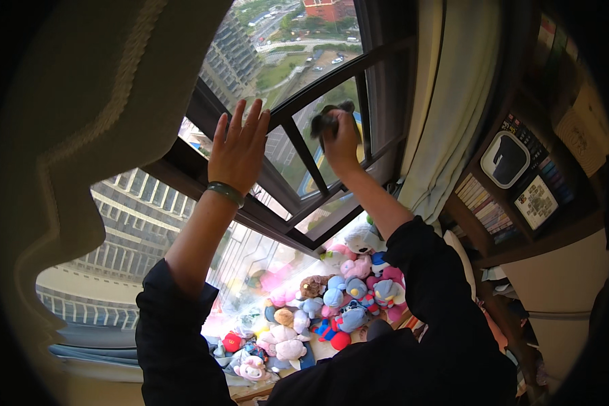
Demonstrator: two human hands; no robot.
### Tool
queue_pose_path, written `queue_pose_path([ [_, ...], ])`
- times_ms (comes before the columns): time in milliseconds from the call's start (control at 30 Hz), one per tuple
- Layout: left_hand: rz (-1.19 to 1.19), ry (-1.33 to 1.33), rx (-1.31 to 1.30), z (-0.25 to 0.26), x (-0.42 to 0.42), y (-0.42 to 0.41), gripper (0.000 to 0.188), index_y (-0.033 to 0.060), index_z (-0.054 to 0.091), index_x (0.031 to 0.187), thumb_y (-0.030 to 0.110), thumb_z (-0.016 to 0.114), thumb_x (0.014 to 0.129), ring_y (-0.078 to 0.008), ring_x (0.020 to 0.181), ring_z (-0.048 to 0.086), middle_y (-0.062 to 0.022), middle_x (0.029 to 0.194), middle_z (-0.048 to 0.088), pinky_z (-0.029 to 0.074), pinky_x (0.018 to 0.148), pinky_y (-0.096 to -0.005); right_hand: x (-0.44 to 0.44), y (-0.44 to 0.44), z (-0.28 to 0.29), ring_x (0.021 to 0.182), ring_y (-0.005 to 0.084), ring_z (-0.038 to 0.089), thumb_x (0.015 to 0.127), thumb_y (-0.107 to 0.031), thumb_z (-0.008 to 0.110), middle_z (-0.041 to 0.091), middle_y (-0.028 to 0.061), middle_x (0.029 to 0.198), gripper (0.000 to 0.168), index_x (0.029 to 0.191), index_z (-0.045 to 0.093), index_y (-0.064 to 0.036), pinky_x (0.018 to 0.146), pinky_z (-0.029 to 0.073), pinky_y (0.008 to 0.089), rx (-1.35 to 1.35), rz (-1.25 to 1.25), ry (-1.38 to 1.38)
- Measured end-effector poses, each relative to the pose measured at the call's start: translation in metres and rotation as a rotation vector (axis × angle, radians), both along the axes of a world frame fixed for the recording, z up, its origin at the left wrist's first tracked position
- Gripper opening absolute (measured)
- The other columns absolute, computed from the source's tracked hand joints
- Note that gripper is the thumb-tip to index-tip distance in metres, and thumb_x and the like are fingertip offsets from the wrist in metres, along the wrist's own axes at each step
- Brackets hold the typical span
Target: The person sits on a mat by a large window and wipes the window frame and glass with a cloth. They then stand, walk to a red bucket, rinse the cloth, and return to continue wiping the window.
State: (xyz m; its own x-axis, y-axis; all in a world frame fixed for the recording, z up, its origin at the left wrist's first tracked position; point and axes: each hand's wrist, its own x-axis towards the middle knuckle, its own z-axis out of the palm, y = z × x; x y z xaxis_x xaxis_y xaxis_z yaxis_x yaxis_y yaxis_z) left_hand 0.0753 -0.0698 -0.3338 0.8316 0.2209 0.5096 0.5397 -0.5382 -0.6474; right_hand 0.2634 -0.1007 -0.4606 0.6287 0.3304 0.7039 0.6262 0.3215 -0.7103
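Note:
A dark window frame (314, 89) divides the glass in front of me into several panes. My left hand (239, 144) is raised with its palm toward the window and its fingers a little apart, holding nothing. Whether the palm touches the frame or glass cannot be told. A dark bangle (225, 193) circles that wrist. Held up before a small lower window pane (312, 152), my right hand (342, 139) grips a crumpled dark cloth (326, 123). The cloth looks blurred, and part of it is hidden behind the fingers.
Many plush toys (352, 269) cover the sill below the window. A scalloped curtain valance (89, 122) hangs at left, and a pale curtain (454, 101) at right. Beyond it stands a dark bookshelf (533, 248) with books (484, 208) and a framed picture (536, 202). Buildings show outside.

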Motion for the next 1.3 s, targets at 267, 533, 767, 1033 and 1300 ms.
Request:
queue_pose_path([
  [267, -0.073, -0.026, -0.037, 0.001, 0.006, 0.001, 0.044, 0.0125, 0.044, 0.129, 0.016, 0.046, 0.086, -0.0204, 0.132, 0.03, -0.0029, 0.141, 0.036, 0.024, 0.106, -0.0403, 0.007, -0.007, 0.004, 0.092, 0.0351, 0.052, 0.079, -0.003, 0.057, 0.053, 0.0168, 0.097, 0.021, 0.099, 0.051, -0.002, 0.08, 0.043, 0.0395, -0.034, 0.077, 0.005],
  [533, -0.053, -0.014, -0.015, -0.001, 0.005, 0.003, 0.044, 0.0139, 0.045, 0.129, 0.021, 0.05, 0.086, -0.0204, 0.132, 0.029, -0.001, 0.14, 0.037, 0.024, 0.106, -0.0406, 0.008, -0.006, 0.002, 0.094, 0.0348, 0.052, 0.078, -0.001, 0.056, 0.053, 0.0167, 0.098, 0.022, 0.099, 0.05, -0.002, 0.082, 0.042, 0.039, -0.076, 0.096, 0.009],
  [767, -0.052, -0.02, -0.04, 0.0, 0.005, 0.001, 0.045, 0.0135, 0.045, 0.129, 0.021, 0.051, 0.086, -0.0211, 0.132, 0.029, -0.0008, 0.139, 0.038, 0.023, 0.106, -0.0407, 0.01, -0.002, -0.006, 0.094, 0.0355, 0.051, 0.078, 0.0, 0.055, 0.052, 0.0173, 0.097, 0.021, 0.098, 0.049, -0.001, 0.082, 0.041, 0.0387, -0.028, 0.112, 0.004],
  [1033, -0.013, -0.013, -0.058, 0.002, 0.008, -0.001, 0.046, 0.0135, 0.047, 0.128, 0.021, 0.055, 0.083, -0.0208, 0.133, 0.028, -0.001, 0.139, 0.038, 0.022, 0.106, -0.04, 0.015, -0.001, -0.007, 0.09, 0.0346, 0.05, 0.077, -0.001, 0.056, 0.051, 0.0168, 0.094, 0.021, 0.097, 0.049, 0.0, 0.08, 0.04, 0.0377, 0.009, 0.187, -0.008],
  [1300, 0.012, -0.314, -0.205, -0.026, 0.038, -0.016, 0.054, 0.0079, 0.044, 0.126, 0.016, 0.061, 0.076, -0.0245, 0.133, 0.028, -0.0079, 0.141, 0.035, 0.013, 0.107, -0.0418, 0.025, -0.011, 0.001, 0.088, 0.0379, 0.051, 0.075, 0.0, 0.058, 0.051, 0.0179, 0.091, 0.023, 0.096, 0.049, -0.003, 0.076, 0.042, 0.042, -0.034, 0.209, -0.152],
])
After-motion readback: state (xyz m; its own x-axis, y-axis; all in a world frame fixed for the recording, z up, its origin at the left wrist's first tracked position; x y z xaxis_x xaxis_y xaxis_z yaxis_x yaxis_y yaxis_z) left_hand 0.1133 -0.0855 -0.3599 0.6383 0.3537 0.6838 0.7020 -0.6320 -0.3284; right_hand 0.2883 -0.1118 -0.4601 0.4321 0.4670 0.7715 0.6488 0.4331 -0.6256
